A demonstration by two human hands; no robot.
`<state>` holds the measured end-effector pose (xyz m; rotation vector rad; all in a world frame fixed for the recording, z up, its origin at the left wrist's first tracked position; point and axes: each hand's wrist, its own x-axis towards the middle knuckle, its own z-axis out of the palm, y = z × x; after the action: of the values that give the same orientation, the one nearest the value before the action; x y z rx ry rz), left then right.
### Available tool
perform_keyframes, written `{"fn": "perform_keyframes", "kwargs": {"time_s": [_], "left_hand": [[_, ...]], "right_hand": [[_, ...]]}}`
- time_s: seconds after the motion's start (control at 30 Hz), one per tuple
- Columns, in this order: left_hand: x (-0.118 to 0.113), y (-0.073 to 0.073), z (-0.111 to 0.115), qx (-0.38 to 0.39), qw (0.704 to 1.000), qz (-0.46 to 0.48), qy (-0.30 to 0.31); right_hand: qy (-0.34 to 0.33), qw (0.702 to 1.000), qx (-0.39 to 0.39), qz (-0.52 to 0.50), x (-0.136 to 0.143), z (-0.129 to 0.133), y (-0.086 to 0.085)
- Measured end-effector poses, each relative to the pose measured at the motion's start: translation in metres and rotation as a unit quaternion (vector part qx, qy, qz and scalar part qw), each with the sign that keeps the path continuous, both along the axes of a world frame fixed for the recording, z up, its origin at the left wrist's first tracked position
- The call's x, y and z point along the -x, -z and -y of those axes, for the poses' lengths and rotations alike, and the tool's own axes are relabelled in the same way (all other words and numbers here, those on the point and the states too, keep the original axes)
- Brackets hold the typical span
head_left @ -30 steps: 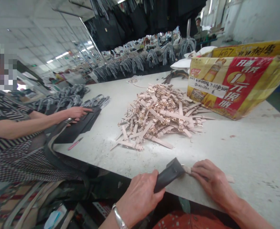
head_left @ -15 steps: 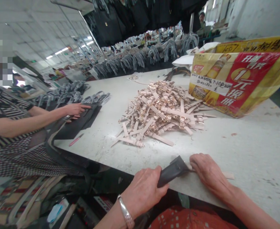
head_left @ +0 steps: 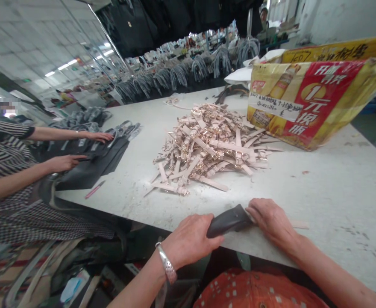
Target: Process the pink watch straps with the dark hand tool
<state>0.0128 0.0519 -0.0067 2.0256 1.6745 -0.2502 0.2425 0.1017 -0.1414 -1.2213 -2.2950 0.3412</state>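
Two hands meet at the near edge of the counter (head_left: 332, 192). The left hand (head_left: 191, 237) (a silver bangle (head_left: 166, 262) circles its wrist) is clamped on one end of a dark folded piece (head_left: 228, 222). At the piece's other end, the right hand (head_left: 269, 218) has its fingers drawn together on a pale strap (head_left: 300, 224), whose tail shows past the hand. Beyond them lies a heap of pale buckled straps (head_left: 207, 145), beside a yellow-and-red box (head_left: 306, 115).
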Motion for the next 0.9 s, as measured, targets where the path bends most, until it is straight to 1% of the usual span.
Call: {"fn": "perform_keyframes", "kwargs": {"time_s": [0.17,0.27,0.33,0.43,0.5,0.57,0.7,0.9], "left_hand": [[0.000,0.000,-0.001,-0.003,1.000,-0.004,0.010],[-0.001,0.000,0.000,-0.008,1.000,-0.006,0.006],[-0.001,0.000,0.001,-0.009,1.000,-0.005,0.003],[0.000,-0.001,0.002,-0.009,1.000,-0.003,0.000],[0.002,-0.001,0.002,-0.010,1.000,-0.005,0.000],[0.004,-0.001,0.002,-0.009,1.000,-0.009,0.002],[0.005,-0.001,-0.001,-0.004,1.000,-0.013,0.011],[-0.006,0.001,-0.006,-0.023,1.000,-0.013,0.014]], "right_hand": [[-0.009,0.998,0.052,-0.016,0.000,0.000,-0.012],[-0.051,0.992,0.101,-0.049,-0.011,0.002,-0.020],[-0.064,0.990,0.110,-0.068,-0.021,0.005,-0.022],[-0.041,0.994,0.080,-0.066,-0.035,0.012,-0.020],[-0.028,0.995,0.074,-0.056,-0.038,0.016,-0.016],[-0.023,0.994,0.080,-0.064,-0.038,0.017,-0.013],[-0.037,0.990,0.093,-0.101,-0.033,0.015,-0.011],[-0.035,0.988,0.106,-0.110,-0.034,0.015,-0.011]]}}
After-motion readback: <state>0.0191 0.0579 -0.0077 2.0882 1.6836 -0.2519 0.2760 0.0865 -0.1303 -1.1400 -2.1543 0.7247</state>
